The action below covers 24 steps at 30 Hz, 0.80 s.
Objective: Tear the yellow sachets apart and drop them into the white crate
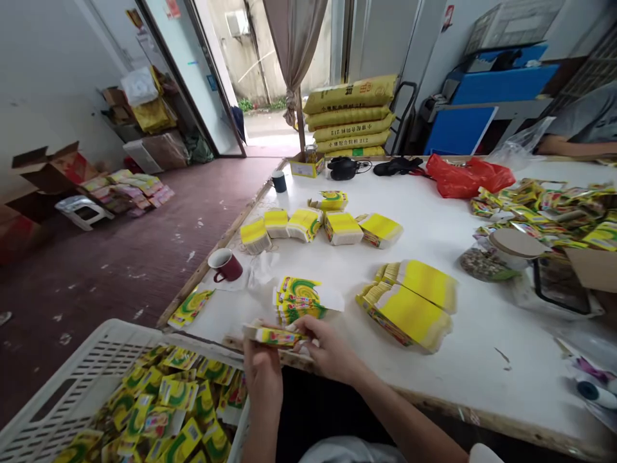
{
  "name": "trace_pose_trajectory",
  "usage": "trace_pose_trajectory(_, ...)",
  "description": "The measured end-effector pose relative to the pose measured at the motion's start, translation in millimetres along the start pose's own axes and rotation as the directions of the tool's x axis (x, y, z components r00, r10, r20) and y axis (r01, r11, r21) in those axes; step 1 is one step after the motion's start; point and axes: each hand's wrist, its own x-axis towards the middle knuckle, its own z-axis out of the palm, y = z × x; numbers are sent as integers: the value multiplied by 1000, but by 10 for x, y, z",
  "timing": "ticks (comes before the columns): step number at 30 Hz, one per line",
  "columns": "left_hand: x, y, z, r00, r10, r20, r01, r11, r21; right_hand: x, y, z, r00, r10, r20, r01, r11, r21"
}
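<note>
My left hand (pixel 264 376) is wrapped round a small yellow printed carton (pixel 276 336) held just above the table's near edge. At the carton's right end, the fingers of my right hand (pixel 330 350) pinch near its flap; exactly what they grip is partly hidden. Just beyond lies a fanned pile of flat yellow-green cartons (pixel 299 297) with white flaps. To the right rest thick stacks of flattened cartons (pixel 409 302), yellow side up. Left of my hands, a white plastic basket (pixel 113 331) holds many filled yellow cartons (pixel 178 392).
A maroon mug (pixel 225 265) and a dark cup (pixel 278 181) stand along the left edge. Several carton bundles (pixel 343 227) lie farther back. On the right are a jar (pixel 491 257), a red bag (pixel 467 177) and a heap of packets (pixel 554 209). Another person's arm (pixel 569 145) rests at far right.
</note>
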Motion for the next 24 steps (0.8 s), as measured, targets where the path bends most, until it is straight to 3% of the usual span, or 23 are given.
trace_pose_trajectory(4, -20, 24, -139, 997, -33, -74, 44, 988, 145, 17, -25, -219, 996, -90, -18, 88, 993, -73)
trace_pose_trajectory(7, 89, 220, -271, 997, -13, 76, -2, 981, 193, 15, -65, -356, 975, -220, -22, 208, 946, -247)
trace_pose_trajectory(10, 224, 435, -397, 950, 115, 290, -184, 957, 223, -19, -165, -412, 945, -316, 89, 320, 823, -470)
trace_pose_trajectory(11, 246, 470, -422, 921, 109, 375, -229, 929, 292, -39, -202, -398, 931, -330, 156, 362, 779, -513)
trace_pose_trajectory(13, 232, 459, -432, 863, -28, 504, -273, 815, 512, -80, -257, -331, 897, -352, 266, 441, 725, -529)
trace_pose_trajectory(15, 152, 361, -396, 847, -166, 504, -288, 655, 699, -107, -258, -246, 891, -393, 229, 454, 737, -502)
trace_pose_trajectory(17, 39, 221, -347, 884, -134, 447, -306, 556, 772, -108, -200, -177, 921, -390, -5, 349, 829, -438)
trace_pose_trajectory(19, -68, 81, -317, 898, -23, 440, -364, 525, 770, -86, -107, -121, 943, -256, -213, 205, 950, -234)
trace_pose_trajectory(20, -111, 19, -314, 886, 14, 463, -404, 514, 757, -70, -59, -92, 962, -149, -228, 135, 988, -73)
trace_pose_trajectory(22, -163, -76, -326, 850, 59, 523, -483, 483, 730, -42, 24, -29, 995, 57, -87, -32, 962, 271)
trace_pose_trajectory(24, -169, -119, -345, 809, 101, 579, -562, 426, 709, -26, 76, 29, 981, 165, 107, -196, 843, 501)
